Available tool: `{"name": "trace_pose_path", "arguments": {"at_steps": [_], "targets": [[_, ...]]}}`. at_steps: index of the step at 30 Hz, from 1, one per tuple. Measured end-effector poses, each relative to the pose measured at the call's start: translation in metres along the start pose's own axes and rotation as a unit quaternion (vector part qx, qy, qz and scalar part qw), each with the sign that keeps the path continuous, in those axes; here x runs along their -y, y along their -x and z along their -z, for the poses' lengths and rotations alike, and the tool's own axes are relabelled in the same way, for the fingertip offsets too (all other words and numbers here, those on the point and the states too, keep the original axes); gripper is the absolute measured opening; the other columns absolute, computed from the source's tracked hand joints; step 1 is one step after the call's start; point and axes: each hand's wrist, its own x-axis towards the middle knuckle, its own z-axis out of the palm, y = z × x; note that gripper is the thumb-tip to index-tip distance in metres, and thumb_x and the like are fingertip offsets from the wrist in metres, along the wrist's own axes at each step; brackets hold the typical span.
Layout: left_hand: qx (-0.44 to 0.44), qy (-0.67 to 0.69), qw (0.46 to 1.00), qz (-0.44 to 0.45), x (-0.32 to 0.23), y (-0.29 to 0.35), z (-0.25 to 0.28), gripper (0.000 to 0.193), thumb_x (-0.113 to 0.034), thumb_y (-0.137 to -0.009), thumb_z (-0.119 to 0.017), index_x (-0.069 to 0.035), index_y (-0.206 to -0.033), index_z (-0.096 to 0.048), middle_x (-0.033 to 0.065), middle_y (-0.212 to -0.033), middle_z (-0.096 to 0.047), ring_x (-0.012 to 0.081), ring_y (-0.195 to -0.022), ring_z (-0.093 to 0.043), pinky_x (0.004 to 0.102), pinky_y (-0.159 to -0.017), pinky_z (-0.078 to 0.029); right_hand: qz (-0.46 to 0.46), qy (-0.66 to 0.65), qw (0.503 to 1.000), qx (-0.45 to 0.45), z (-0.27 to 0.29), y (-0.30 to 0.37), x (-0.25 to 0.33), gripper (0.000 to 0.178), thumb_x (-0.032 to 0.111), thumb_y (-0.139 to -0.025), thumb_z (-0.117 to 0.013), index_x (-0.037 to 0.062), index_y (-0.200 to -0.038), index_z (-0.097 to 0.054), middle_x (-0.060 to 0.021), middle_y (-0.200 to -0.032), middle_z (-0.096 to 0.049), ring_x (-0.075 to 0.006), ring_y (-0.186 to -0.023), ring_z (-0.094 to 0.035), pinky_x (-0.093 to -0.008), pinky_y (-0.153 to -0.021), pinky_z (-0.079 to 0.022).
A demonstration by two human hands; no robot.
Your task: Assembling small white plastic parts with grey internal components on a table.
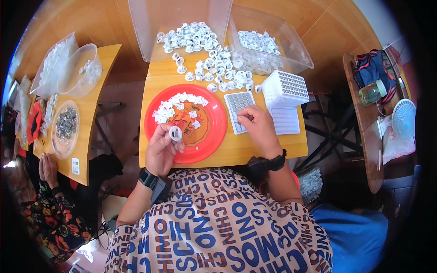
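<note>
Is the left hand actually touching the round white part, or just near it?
Touching. The head view shows the left hand holding the round white part at its fingertips, with no gap between them.

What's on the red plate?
On the red plate, small white pieces line the far and left sides; some sit nearer the middle. The left hand, holding a round piece, hides part of the edge; I can't see underneath.

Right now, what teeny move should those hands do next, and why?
Perhaps the right hand should lift a grey round disc from the white rectangular plastic tray: it reaches over that tray, while the left hand holds a white round plastic piece.
</note>
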Motion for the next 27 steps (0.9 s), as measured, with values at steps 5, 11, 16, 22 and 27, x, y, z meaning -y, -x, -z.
{"name": "trace_pose_path", "arguments": {"at_steps": [5,11,16,22,27], "targets": [[0.012,0.025,0.999,0.023,0.001,-0.001,0.0,0.017,-0.017,-0.093,-0.054,-0.005,-0.104,-0.049,0.0109,-0.086,-0.059,0.0219,-0.075,-0.061,0.0303,-0.069,-0.05,-0.011,0.052,0.998,0.041,-0.003,0.0,-0.007,0.012,0.015,-0.079,-0.067,0.0059,-0.087,-0.07,-0.0108,-0.082,-0.063,-0.0259,-0.072,-0.063,-0.0346,-0.065,-0.049],[0.045,0.043,0.998,0.029,0.003,0.0,0.004,0.016,-0.016,-0.093,-0.053,-0.005,-0.105,-0.049,0.0114,-0.089,-0.059,0.0229,-0.077,-0.061,0.0311,-0.07,-0.05,0.02,0.137,0.99,0.035,-0.009,-0.002,-0.001,0.009,0.015,-0.079,-0.065,0.0076,-0.083,-0.069,-0.0101,-0.081,-0.061,-0.0294,-0.077,-0.061,-0.0402,-0.068,-0.048],[0.054,0.096,0.993,0.039,0.0,0.001,-0.001,0.015,-0.015,-0.093,-0.052,-0.006,-0.105,-0.049,0.0121,-0.089,-0.06,0.0239,-0.078,-0.062,0.0318,-0.07,-0.051,0.058,0.174,0.983,0.005,-0.01,-0.004,-0.001,0.007,0.013,-0.078,-0.064,0.0062,-0.078,-0.065,-0.0095,-0.079,-0.06,-0.0291,-0.075,-0.06,-0.0396,-0.067,-0.048],[0.061,0.097,0.993,0.037,-0.001,0.002,-0.008,0.016,-0.015,-0.093,-0.053,-0.006,-0.106,-0.05,0.0121,-0.09,-0.06,0.0232,-0.077,-0.062,0.0318,-0.07,-0.051,0.077,-0.027,0.996,-0.031,-0.008,0.0,0.048,0.006,0.005,-0.078,-0.067,0.0024,-0.082,-0.065,-0.0088,-0.08,-0.061,-0.0209,-0.073,-0.063,-0.0305,-0.064,-0.05],[0.082,0.079,0.993,0.037,-0.003,0.002,-0.014,0.018,-0.017,-0.093,-0.054,-0.005,-0.107,-0.049,0.0128,-0.093,-0.06,0.0225,-0.08,-0.063,0.0317,-0.071,-0.051,0.24,-0.098,0.966,-0.011,-0.031,0.012,0.097,0.008,0.003,-0.075,-0.07,0.0044,-0.081,-0.065,-0.0078,-0.079,-0.061,-0.0216,-0.073,-0.062,-0.0313,-0.063,-0.049]]}}
